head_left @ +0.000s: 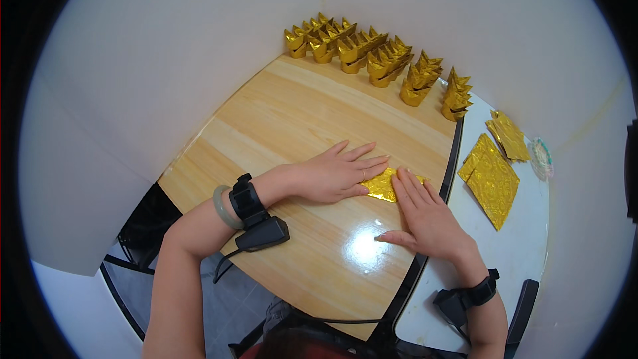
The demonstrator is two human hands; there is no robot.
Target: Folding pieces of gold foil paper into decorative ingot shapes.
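A piece of gold foil paper (381,187) lies flat on the wooden tabletop (292,119), partly covered by both hands. My left hand (335,173) rests palm down on its left part, with the fingers stretched out. On the right part, my right hand (425,213) presses with straight fingers, its thumb held apart toward the left. The paper shows between the two hands; its outer ends are mostly hidden under the fingers.
Several stacks of folded gold paper ingots (391,61) line the table's far edge by the wall. Embossed gold sheets (493,179) lie on the white surface (438,292) at right, a smaller gold stack (509,135) behind them. Beside these sits a clear round object (541,157).
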